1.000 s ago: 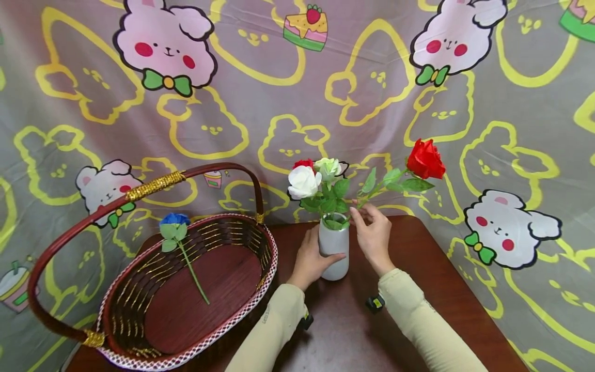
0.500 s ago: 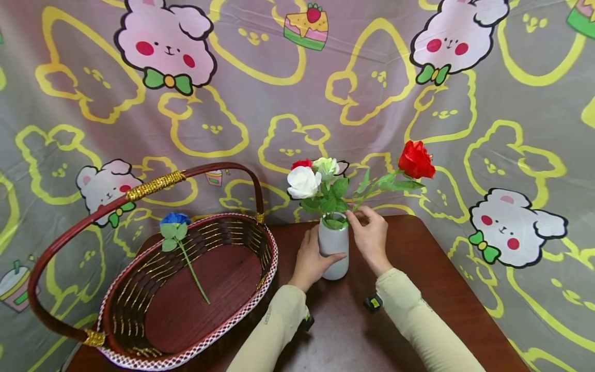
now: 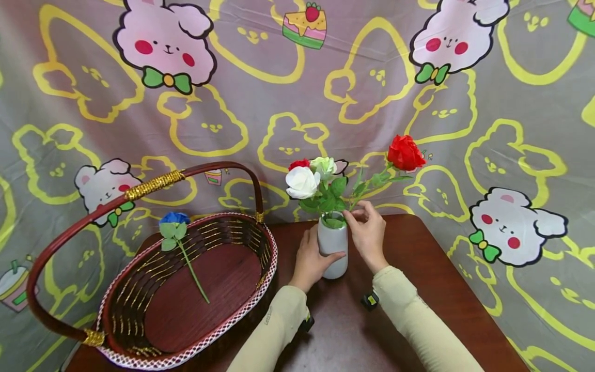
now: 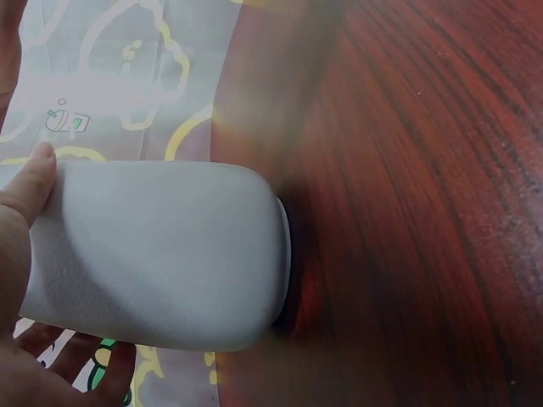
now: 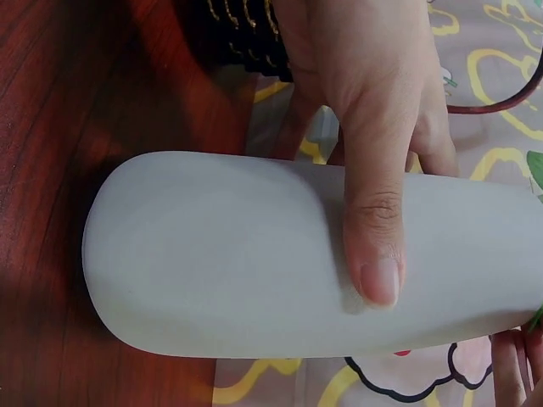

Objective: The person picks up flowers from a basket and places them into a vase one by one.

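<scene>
A white vase (image 3: 332,253) stands upright on the table, and my left hand (image 3: 309,261) grips it from the left, thumb across its front. In the left wrist view the vase (image 4: 170,254) fills the middle, thumb and fingers on opposite sides. A white rose (image 3: 302,182), a pale green rose (image 3: 323,165) and a partly hidden red rose (image 3: 298,165) stand in it. At the vase's right rim my right hand (image 3: 369,231) pinches the stem of another red rose (image 3: 406,153), whose bloom leans up and right. The stem's lower end is hidden behind the fingers and rim.
On the left stands a dark woven basket (image 3: 274,258) with a tall arched handle (image 3: 102,209). A blue rose (image 3: 174,218) lies in it, its bloom against the far rim. A patterned cloth (image 3: 260,98) hangs behind the brown table (image 3: 334,330).
My right hand has moved slightly left to the vase's rim. The red rose it pinches has swung left and its bloom sits closer to the other flowers. My left hand stays on the vase.
</scene>
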{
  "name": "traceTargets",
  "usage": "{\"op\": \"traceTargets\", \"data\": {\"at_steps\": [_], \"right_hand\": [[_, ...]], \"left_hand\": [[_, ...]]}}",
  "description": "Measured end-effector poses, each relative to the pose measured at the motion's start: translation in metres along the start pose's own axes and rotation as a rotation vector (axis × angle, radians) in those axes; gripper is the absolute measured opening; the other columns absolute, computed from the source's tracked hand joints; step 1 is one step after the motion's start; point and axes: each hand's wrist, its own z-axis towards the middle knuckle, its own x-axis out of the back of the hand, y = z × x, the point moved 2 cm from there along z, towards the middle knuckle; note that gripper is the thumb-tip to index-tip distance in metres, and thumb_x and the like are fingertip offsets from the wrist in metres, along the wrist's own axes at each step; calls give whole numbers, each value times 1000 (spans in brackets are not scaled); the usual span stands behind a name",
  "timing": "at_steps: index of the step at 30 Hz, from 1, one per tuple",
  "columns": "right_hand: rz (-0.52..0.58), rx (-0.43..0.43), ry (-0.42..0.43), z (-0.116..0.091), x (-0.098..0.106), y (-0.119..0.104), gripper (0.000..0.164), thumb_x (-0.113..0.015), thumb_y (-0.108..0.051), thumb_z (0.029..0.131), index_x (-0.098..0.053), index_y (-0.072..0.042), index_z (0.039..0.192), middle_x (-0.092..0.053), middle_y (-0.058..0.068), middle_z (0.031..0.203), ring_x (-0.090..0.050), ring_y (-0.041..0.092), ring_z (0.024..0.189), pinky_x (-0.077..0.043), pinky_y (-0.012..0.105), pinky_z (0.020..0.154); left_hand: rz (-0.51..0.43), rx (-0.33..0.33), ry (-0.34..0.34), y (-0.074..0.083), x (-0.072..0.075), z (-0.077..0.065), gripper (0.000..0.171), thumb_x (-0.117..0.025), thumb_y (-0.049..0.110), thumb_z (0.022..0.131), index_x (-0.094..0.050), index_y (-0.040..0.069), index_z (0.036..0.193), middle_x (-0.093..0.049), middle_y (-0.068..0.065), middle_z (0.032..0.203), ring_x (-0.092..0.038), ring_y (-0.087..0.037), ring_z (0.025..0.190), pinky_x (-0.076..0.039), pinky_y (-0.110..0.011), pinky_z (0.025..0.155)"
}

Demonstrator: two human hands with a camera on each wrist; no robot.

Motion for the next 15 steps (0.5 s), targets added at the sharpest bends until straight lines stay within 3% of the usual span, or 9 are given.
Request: {"op": "traceTargets", "data": {"at_steps": [6,12,15], "right_hand": [[-37,32,1,1,-3,0,27,-82,-12,89,-73,1,112,-77,20,90,-74,28,83,-48,11,71],[-86,53,-33,2,-5,-2,29,-81,-11,90,-74,1,115,-77,19,92,-75,33,85,-59,37,75],[-87,60,-57,2,-6,-4,28,-81,-9,90,-73,2,115,-77,19,92,-75,33,85,-60,44,76]], "left_hand": [[-2,15,16,0,-1,-1,101,-82,63,80,-34,17,156,-52,-12,134,-60,-32,116,-52,-53,95],[7,13,31,1,-1,-2,100,-81,65,80,-35,18,155,-53,-11,133,-59,-32,115,-52,-53,92],[13,12,34,1,-1,-2,100,-81,65,80,-36,18,155,-53,-11,132,-59,-31,114,-53,-53,91]]}}
